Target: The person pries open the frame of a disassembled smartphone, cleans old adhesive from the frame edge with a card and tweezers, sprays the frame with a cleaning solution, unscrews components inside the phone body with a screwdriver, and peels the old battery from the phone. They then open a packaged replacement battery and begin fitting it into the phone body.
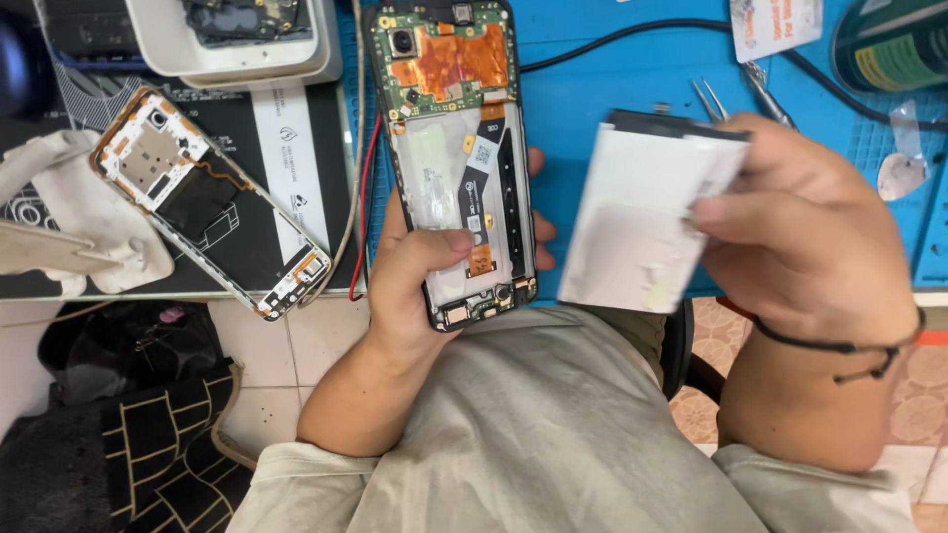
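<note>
White battery [642, 222] sits pinched in the right hand [800, 227]; the left hand [425, 276] grips an opened phone [459, 158] just left of it.

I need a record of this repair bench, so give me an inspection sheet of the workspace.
Surface: blue mat, black mat at left.
Job's things: opened phone, back off, circuit board showing; flat white battery out of the phone.
Clutter: phone frame, white tray, tweezers, tape roll, grey cloth.
Grippers: left hand holds the phone; right hand holds the battery.
Cables: black cable across the blue mat; red wire beside the phone.
Surroundings: tiled floor, black bag below.
</note>
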